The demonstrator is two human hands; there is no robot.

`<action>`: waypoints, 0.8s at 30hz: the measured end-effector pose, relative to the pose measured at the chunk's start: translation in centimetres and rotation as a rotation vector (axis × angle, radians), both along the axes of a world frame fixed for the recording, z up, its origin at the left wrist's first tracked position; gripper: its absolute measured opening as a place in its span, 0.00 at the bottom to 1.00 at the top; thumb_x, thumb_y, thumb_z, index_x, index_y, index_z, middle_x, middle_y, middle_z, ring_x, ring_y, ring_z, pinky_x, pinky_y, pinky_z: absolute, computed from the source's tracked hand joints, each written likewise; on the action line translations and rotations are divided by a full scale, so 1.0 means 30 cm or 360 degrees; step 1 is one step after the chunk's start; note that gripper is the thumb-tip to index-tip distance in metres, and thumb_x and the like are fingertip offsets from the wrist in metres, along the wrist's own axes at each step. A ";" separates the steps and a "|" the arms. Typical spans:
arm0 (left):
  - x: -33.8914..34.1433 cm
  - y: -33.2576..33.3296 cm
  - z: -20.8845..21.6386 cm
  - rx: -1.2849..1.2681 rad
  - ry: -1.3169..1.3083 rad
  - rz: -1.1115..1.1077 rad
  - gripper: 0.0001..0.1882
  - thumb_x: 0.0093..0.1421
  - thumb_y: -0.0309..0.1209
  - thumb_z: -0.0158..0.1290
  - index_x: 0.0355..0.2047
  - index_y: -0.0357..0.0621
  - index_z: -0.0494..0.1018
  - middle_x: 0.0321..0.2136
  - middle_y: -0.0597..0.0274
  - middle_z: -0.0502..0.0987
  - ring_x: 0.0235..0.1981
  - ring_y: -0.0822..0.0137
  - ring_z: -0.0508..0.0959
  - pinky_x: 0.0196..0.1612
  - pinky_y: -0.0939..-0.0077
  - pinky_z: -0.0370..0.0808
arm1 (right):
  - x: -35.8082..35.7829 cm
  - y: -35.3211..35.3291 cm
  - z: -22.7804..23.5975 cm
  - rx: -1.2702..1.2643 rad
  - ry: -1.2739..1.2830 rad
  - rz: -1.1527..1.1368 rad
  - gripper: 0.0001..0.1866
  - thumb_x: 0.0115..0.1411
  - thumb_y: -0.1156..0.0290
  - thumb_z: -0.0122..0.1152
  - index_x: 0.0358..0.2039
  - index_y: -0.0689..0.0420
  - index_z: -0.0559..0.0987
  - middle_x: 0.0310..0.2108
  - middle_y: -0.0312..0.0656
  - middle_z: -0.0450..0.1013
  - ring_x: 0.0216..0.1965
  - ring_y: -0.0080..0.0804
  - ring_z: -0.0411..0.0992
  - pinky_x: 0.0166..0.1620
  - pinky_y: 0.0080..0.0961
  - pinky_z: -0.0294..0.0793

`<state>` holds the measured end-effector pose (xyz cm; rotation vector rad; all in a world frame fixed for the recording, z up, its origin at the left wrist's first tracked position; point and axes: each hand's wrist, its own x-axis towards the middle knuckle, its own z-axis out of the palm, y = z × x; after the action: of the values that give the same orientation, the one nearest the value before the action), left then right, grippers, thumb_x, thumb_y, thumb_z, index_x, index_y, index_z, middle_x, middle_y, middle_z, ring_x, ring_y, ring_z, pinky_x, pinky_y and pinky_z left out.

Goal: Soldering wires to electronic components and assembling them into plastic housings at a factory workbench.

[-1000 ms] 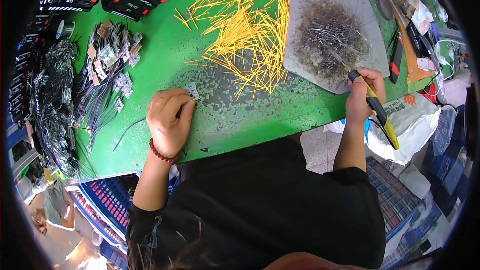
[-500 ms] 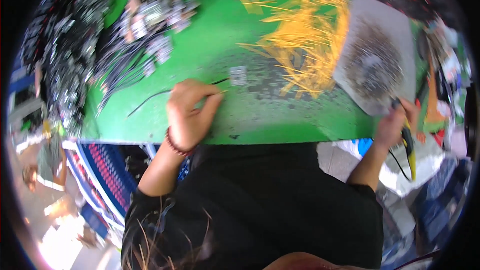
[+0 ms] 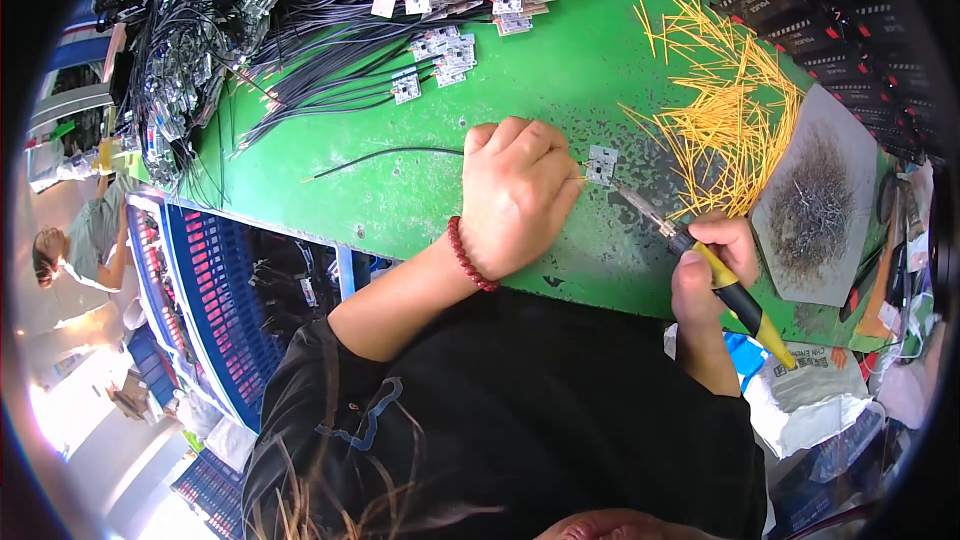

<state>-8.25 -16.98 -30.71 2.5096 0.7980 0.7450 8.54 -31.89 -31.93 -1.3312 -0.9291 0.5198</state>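
My left hand [image 3: 520, 190], a red bead bracelet at its wrist, is closed with a thin yellow wire [image 3: 577, 178] sticking out from its fingertips. The wire's end reaches the edge of a small square circuit board [image 3: 602, 165] on the green table. A black wire [image 3: 385, 151] runs from the left and passes out of sight under this hand. In my right hand [image 3: 715, 260] is a soldering iron [image 3: 735, 295] with a yellow and black handle. Its tip points up and left, close to the board's lower right corner; whether they touch I cannot tell.
Many yellow wires [image 3: 725, 120] lie heaped to the right on the green table [image 3: 400, 205]. Beyond them is a grey sheet [image 3: 800, 275] with dark residue. Boards with black wires [image 3: 455, 55] are piled at the back left. Dark cases [image 3: 800, 5] line the far right edge.
My right hand has brought the soldering iron left from the grey sheet to the board. The view has shifted, so the table's things appear elsewhere. My left hand still pinches the yellow wire.
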 end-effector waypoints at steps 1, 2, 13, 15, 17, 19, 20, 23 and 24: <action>-0.001 0.001 -0.005 -0.0008 -0.0007 0.0007 0.07 0.42 0.26 0.62 0.22 0.48 0.75 0.30 0.68 0.74 0.33 0.63 0.72 0.38 0.67 0.63 | 0.000 0.007 -0.003 -0.0008 -0.0007 0.0007 0.18 0.54 0.60 0.67 0.32 0.61 0.71 0.24 0.34 0.64 0.23 0.17 0.57 0.26 0.17 0.54; 0.000 0.003 -0.011 0.0001 -0.0012 0.0014 0.07 0.42 0.26 0.62 0.21 0.49 0.74 0.29 0.68 0.74 0.33 0.63 0.73 0.38 0.66 0.63 | 0.001 0.012 -0.005 -0.0001 -0.0024 0.0007 0.18 0.54 0.60 0.66 0.31 0.61 0.71 0.24 0.34 0.65 0.22 0.17 0.57 0.25 0.17 0.54; 0.019 0.023 -0.012 -0.0063 0.0010 -0.0007 0.04 0.44 0.26 0.58 0.18 0.47 0.73 0.28 0.66 0.74 0.31 0.63 0.72 0.36 0.65 0.64 | 0.013 0.014 -0.003 -0.0157 -0.0224 0.0174 0.14 0.51 0.68 0.65 0.33 0.61 0.73 0.24 0.41 0.70 0.22 0.23 0.63 0.25 0.20 0.61; 0.019 0.026 -0.003 -0.0072 0.0057 -0.0008 0.06 0.42 0.25 0.60 0.19 0.48 0.72 0.28 0.67 0.75 0.31 0.63 0.73 0.37 0.66 0.64 | 0.016 0.016 -0.003 -0.0150 -0.0273 0.0187 0.14 0.51 0.68 0.65 0.34 0.61 0.73 0.24 0.41 0.70 0.21 0.23 0.63 0.25 0.20 0.61; 0.020 0.027 -0.013 -0.0079 0.0051 -0.0014 0.06 0.42 0.25 0.60 0.19 0.48 0.72 0.28 0.67 0.75 0.31 0.63 0.73 0.37 0.66 0.64 | 0.014 0.019 -0.008 -0.0144 -0.0324 0.0194 0.14 0.51 0.68 0.64 0.34 0.61 0.73 0.24 0.41 0.69 0.21 0.23 0.63 0.24 0.20 0.61; 0.020 0.026 -0.018 -0.0083 0.0048 -0.0013 0.06 0.42 0.25 0.60 0.19 0.48 0.72 0.28 0.67 0.75 0.31 0.63 0.73 0.37 0.66 0.64 | 0.009 0.023 -0.003 -0.0203 -0.0282 0.0198 0.14 0.52 0.67 0.65 0.34 0.61 0.73 0.24 0.41 0.69 0.21 0.23 0.63 0.24 0.20 0.61; 0.019 0.026 -0.018 -0.0074 0.0038 -0.0008 0.06 0.42 0.25 0.60 0.19 0.48 0.72 0.28 0.67 0.75 0.31 0.63 0.73 0.37 0.66 0.64 | 0.007 0.022 -0.007 -0.0203 -0.0282 0.0201 0.14 0.52 0.67 0.65 0.34 0.61 0.73 0.24 0.41 0.69 0.21 0.23 0.63 0.24 0.20 0.61; 0.019 0.025 -0.017 -0.0058 0.0030 -0.0005 0.06 0.42 0.26 0.60 0.19 0.48 0.72 0.28 0.67 0.75 0.31 0.63 0.73 0.37 0.66 0.64 | 0.006 0.004 -0.006 -0.0004 -0.0234 0.0151 0.18 0.54 0.62 0.67 0.34 0.62 0.72 0.24 0.43 0.70 0.21 0.24 0.64 0.25 0.19 0.62; 0.020 0.025 -0.015 -0.0053 0.0035 -0.0008 0.06 0.42 0.26 0.60 0.19 0.48 0.72 0.28 0.67 0.75 0.31 0.63 0.73 0.37 0.66 0.64 | 0.007 0.004 -0.006 -0.0001 -0.0237 0.0150 0.18 0.54 0.62 0.67 0.34 0.62 0.72 0.24 0.43 0.70 0.21 0.24 0.64 0.25 0.19 0.62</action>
<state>-7.64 -16.22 -31.17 2.4936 0.8047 0.6976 8.75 -31.77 -32.12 -1.3449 -1.1185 0.4979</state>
